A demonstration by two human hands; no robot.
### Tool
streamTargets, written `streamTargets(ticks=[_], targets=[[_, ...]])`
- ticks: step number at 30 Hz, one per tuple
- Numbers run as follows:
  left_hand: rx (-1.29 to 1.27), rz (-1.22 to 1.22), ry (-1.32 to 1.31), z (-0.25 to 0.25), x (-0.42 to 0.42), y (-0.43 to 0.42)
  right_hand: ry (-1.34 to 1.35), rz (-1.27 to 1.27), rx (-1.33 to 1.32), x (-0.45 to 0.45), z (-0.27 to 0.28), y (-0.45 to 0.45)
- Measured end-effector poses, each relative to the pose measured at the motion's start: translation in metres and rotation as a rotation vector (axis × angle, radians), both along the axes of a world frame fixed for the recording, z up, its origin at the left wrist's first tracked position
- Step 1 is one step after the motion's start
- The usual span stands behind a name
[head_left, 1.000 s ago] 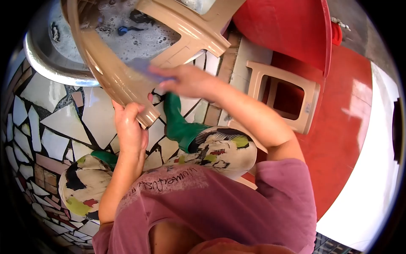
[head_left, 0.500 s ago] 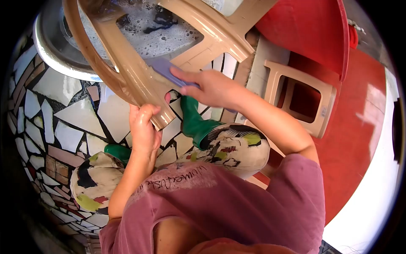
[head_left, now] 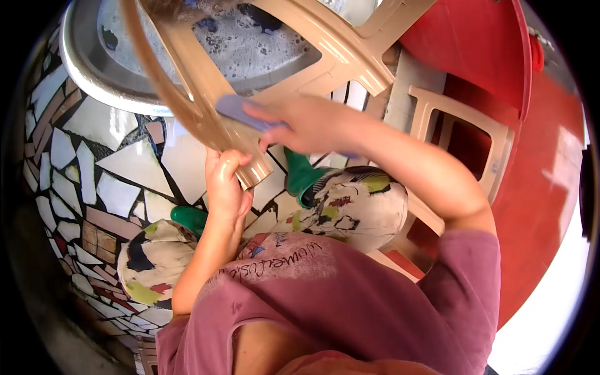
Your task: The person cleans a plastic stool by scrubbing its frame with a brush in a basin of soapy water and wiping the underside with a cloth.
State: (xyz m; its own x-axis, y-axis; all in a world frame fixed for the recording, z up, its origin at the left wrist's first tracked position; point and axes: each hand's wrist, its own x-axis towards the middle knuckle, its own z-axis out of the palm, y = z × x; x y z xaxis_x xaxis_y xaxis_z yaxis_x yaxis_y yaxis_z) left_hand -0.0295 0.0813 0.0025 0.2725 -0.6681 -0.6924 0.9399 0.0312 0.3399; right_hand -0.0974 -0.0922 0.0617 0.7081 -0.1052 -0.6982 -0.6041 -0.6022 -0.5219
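Observation:
A wet tan plastic chair [head_left: 312, 28] lies tilted over a metal basin [head_left: 78, 69] of foamy water, one leg pointing toward me. My left hand [head_left: 226, 181] is closed around the end of that leg, where the curved armrest [head_left: 165, 81] meets it. A flat purple scrub brush [head_left: 234, 107] is gripped in my right hand [head_left: 315, 125] and rests against the leg above my left hand. Motion blurs the right hand, and its bristles are hidden. Dark pieces of cloth [head_left: 259, 19] show in the suds.
A tan plastic stool [head_left: 431, 103] stands at the right on a red floor [head_left: 550, 206]. Above it is a large red tub [head_left: 475, 50]. Broken-tile paving [head_left: 134, 165] spreads on the left. My green boots [head_left: 303, 175] are under the chair leg.
My right hand has moved the brush leftward onto the chair leg. My left hand keeps its hold. The whole view has shifted slightly, so things appear further right.

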Motion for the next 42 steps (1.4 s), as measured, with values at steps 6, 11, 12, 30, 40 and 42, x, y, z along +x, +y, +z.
streamTargets(ticks=[6,11,12,30,40,42], targets=[[-0.088,0.048,0.072,0.011,0.008,-0.014,-0.06,0.025,-0.138,0.101,-0.106,-0.044],[-0.108,0.038,0.048,0.013,0.011,-0.017,-0.041,-0.006,0.3,0.01,-0.011,-0.022],[-0.066,-0.006,0.043,0.01,0.006,-0.015,-0.042,-0.013,0.31,0.012,-0.017,-0.024],[0.032,-0.008,0.085,0.014,0.021,-0.029,0.01,0.306,0.138,0.091,-0.064,-0.077],[0.099,-0.202,0.16,0.016,0.018,-0.011,0.142,-0.235,0.267,0.093,-0.043,-0.018],[0.013,-0.183,0.138,0.014,0.017,-0.011,0.068,-0.032,0.08,0.129,-0.085,-0.021]])
